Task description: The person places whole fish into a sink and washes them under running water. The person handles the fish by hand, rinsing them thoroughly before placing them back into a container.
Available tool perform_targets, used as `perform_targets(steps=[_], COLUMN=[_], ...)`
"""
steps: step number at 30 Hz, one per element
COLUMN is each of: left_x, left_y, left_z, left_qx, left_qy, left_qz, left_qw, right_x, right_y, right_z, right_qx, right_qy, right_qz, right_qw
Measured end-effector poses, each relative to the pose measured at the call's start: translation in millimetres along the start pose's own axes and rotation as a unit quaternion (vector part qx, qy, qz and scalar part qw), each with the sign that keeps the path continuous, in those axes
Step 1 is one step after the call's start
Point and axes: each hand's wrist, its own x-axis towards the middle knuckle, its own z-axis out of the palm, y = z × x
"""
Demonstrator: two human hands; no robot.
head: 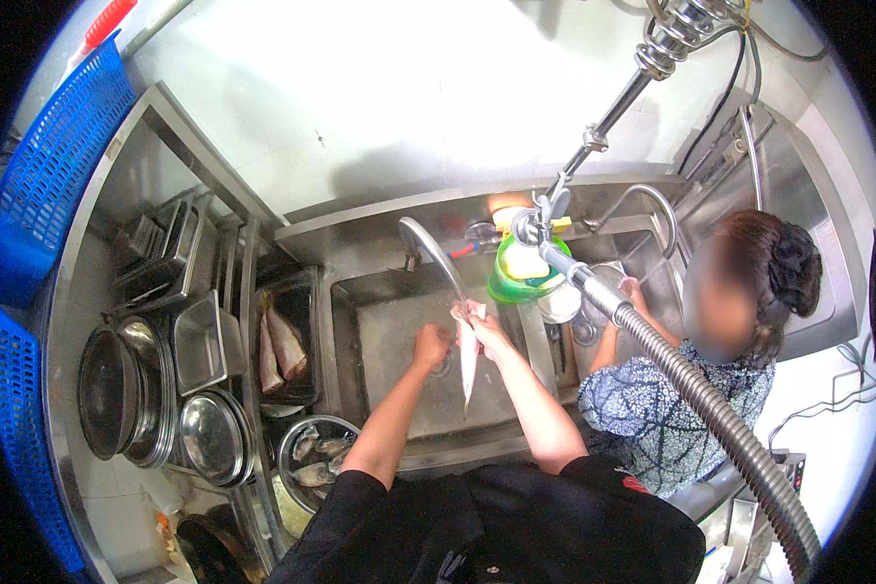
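Observation:
My right hand (pixel 488 336) grips a pale, slender fish (pixel 468 365) by its wide upper end, just under the mouth of the curved metal tap (pixel 438 252). The fish hangs with its narrow tail towards me, over the stainless steel sink (pixel 387 398). Close on its left is my left hand (pixel 432 347), fingers partly curled; whether it touches the fish is hard to make out. Left of the sink, two larger headless fish (pixel 285 339) lie in a dark rectangular tray (pixel 305 292). Several fish pieces (pixel 314 474) fill a round metal bowl (pixel 286 445) by my left forearm.
A green bucket (pixel 515 288) stands at the sink's back right corner. Another person (pixel 671 409) works at the adjoining basin on the right. A sprayer hose (pixel 701 401) arcs across the right side. Metal pans (pixel 215 438) fill the left rack, beside a blue plastic basket (pixel 51 168).

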Motion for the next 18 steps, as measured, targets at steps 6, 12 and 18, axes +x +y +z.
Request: perform_targets(steps=[6,12,18], left_x=[17.7,27.3,32.2], left_y=[-14.1,42.8,42.4], left_z=[-4.4,-2.5,10.1], left_qx=[0.174,0.275,-0.246], left_qy=[0.053,0.012,-0.062], left_qz=[0.117,0.218,-0.018], left_qw=[0.976,0.936,0.967], right_x=[-18.7,-10.0,2.2], right_y=[3.8,16.0,7.8], right_z=[-3.3,-41.3,-24.5], right_qx=[-0.011,-0.004,-0.159], right_qy=[-0.021,0.086,0.112], right_qz=[0.068,0.064,-0.117], right_qw=[0.997,0.994,0.974])
